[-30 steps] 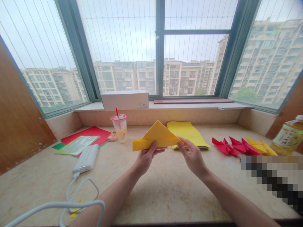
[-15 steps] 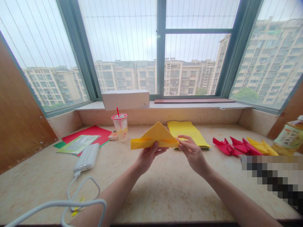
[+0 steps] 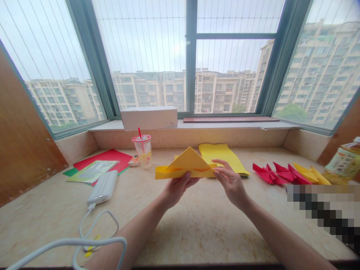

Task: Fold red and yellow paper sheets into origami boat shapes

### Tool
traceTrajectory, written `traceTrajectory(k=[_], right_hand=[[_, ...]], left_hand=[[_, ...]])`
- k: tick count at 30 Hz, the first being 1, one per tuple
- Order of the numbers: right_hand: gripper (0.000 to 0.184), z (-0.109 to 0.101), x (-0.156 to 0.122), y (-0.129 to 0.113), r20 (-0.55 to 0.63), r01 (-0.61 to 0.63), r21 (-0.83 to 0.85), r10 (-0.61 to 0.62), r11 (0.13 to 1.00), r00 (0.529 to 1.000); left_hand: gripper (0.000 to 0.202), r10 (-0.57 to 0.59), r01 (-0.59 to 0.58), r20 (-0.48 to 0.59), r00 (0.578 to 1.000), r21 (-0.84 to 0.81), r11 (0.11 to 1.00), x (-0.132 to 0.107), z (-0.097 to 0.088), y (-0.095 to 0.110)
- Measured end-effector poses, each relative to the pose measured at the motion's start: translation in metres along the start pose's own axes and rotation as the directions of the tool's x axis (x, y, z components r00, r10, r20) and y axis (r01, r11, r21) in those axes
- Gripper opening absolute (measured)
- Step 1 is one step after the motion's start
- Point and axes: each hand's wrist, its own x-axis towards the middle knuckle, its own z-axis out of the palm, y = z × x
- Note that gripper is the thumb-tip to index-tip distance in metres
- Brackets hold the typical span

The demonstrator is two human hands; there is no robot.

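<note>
The cable (image 3: 70, 242) loops at the near left, crossing in front of the left forearm; its plug is seated in the near end of the power bank (image 3: 102, 186), which lies on the counter (image 3: 197, 228). The paper (image 3: 189, 159), yellow and folded to a triangular peak above a long lower band, is held above the counter, between the hands. Left hand (image 3: 179, 187): clamped on the lower band at mid-length, thumb on the near face, fingers beneath and behind. Right hand (image 3: 232, 184): thumb and index finger pinched on the right end of the band; remaining fingers apart from it.

Right side: two red folds (image 3: 267, 174), a yellow fold (image 3: 312, 174) and a bottle (image 3: 343, 161) in a row. Left side: a packet (image 3: 91, 172) on a red sheet (image 3: 116, 155). Beyond the paper: a yellow stack (image 3: 222, 155) to the right, an upright cup (image 3: 143, 153) to the left. On the sill: a white box (image 3: 149, 119) and a board (image 3: 230, 120). Behind the sill: the window (image 3: 191, 56).
</note>
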Motion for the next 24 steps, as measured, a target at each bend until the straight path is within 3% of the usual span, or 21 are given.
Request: traceTrajectory(k=[6, 10, 13, 18, 21, 24], right_hand=[[0.036, 0.001, 0.0, 0.003, 0.12, -0.037, -0.104, 0.05, 0.994, 0.992], [0.04, 0.002, 0.002, 0.007, 0.077, -0.126, -0.105, 0.135, 0.986, 0.988], [0.041, 0.0, 0.005, 0.009, 0.037, -0.193, -0.099, 0.198, 0.976, 0.98], [0.04, -0.006, 0.011, 0.008, -0.024, -0.209, -0.051, 0.208, 0.977, 0.978], [0.038, -0.007, 0.012, 0.006, -0.044, -0.188, -0.036, 0.186, 0.982, 0.982], [0.037, -0.006, 0.013, 0.006, -0.064, -0.169, -0.04, 0.167, 0.985, 0.984]], left_hand=[[0.042, 0.0, -0.001, 0.023, 1.0, 0.011, 1.0, 0.001, -0.005, -0.003], [0.046, -0.022, 0.018, 0.043, 0.999, 0.079, 0.997, 0.002, -0.007, -0.007], [0.043, 0.068, -0.063, -0.053, 0.996, 0.089, 0.994, 0.005, -0.007, -0.006], [0.045, 0.318, -0.295, -0.248, 0.915, 0.128, 0.947, 0.01, -0.008, 0.009], [0.055, 0.395, -0.353, -0.319, 0.862, 0.183, 0.918, 0.011, -0.01, 0.018], [0.055, 0.43, -0.365, -0.335, 0.838, 0.241, 0.899, 0.012, -0.012, 0.021]])
